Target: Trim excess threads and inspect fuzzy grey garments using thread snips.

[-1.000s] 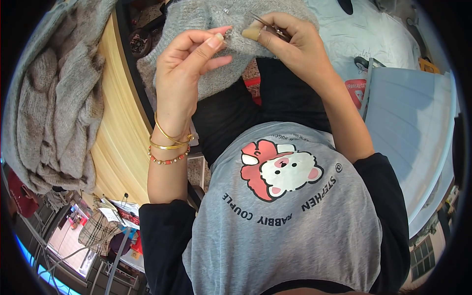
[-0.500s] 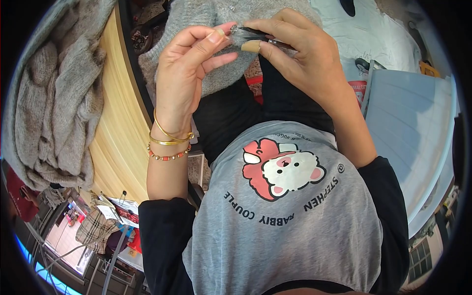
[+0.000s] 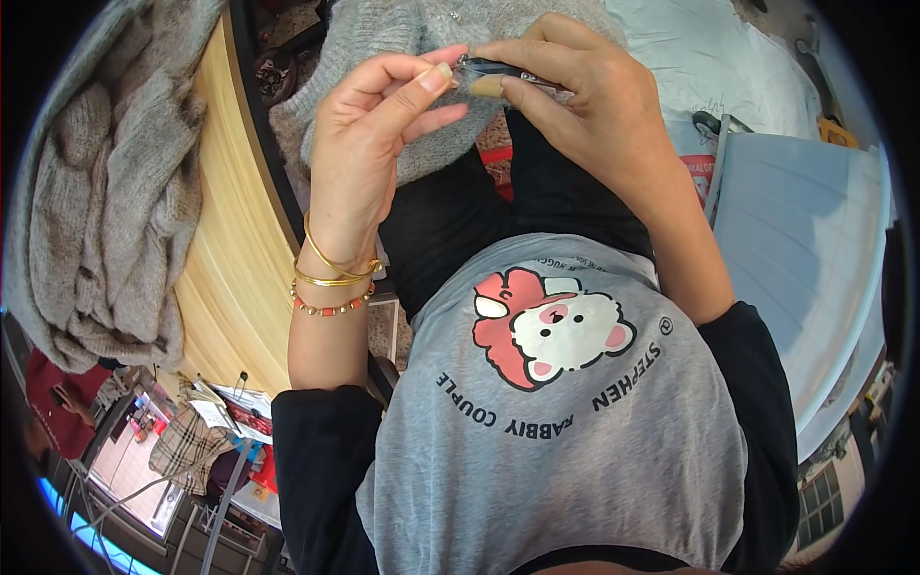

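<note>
My right hand [image 3: 599, 96] is closed around a small dark tool with shiny metal parts [image 3: 500, 69], which looks like thread snips. A tan cover [image 3: 488, 87] wraps the tip of that thumb. Thumb and forefinger of my left hand [image 3: 369, 120] pinch together right at the tool's tip. Whatever lies between them is too small to name. Under both hands a grey knitted sweater [image 3: 436, 144] spreads over my lap, fuzzy and soft-looking. A small glittery bit [image 3: 454, 16] shows on the knit just beyond the fingers.
A light wooden tabletop [image 3: 216, 230] runs along my left, with more grey knitwear [image 3: 115, 192] heaped on it. To my right stands a pale blue plastic bin [image 3: 800, 240], and white plastic sheeting [image 3: 709, 67] lies beyond it. A person in dark red [image 3: 62, 402] is at the far left.
Both hands stay nearly in place. My left fingers have shifted slightly right, and the tool has turned a little between my right fingers. The person at the far left has moved into fuller view.
</note>
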{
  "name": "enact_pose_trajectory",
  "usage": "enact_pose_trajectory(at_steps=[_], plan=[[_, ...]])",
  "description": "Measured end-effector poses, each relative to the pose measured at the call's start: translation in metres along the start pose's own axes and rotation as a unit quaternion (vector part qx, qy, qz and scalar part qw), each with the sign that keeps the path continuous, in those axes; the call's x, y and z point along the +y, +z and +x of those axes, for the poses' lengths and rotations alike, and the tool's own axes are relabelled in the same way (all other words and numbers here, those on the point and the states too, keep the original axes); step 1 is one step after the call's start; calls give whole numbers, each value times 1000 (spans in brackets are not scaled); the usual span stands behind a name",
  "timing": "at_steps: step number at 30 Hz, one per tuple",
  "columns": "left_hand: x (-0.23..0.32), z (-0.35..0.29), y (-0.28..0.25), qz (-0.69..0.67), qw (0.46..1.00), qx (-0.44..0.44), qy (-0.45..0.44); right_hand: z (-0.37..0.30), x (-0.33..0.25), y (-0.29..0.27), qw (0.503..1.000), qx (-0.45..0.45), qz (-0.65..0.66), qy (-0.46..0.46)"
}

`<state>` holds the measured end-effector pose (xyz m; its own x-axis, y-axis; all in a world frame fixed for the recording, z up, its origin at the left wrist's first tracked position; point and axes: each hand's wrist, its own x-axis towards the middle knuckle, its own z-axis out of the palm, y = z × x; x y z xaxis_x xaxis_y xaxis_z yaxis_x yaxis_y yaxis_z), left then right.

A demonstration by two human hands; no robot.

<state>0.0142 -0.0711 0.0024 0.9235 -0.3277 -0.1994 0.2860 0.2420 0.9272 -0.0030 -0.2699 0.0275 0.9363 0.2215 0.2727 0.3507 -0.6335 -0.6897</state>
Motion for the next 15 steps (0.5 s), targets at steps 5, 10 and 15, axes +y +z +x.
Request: enact_pose_trajectory(at_steps=[5,10,15], plan=[[0,1,-2,-11,1000,-5,-3,1,11,9,1000,7,6,-6],[-1,1,-2,-19,1000,-11,-8,7,45,37,925,232,23,-299],[-3,0,-4,-16,1000,-15,-9,1,14,13,980,123,0,-159]])
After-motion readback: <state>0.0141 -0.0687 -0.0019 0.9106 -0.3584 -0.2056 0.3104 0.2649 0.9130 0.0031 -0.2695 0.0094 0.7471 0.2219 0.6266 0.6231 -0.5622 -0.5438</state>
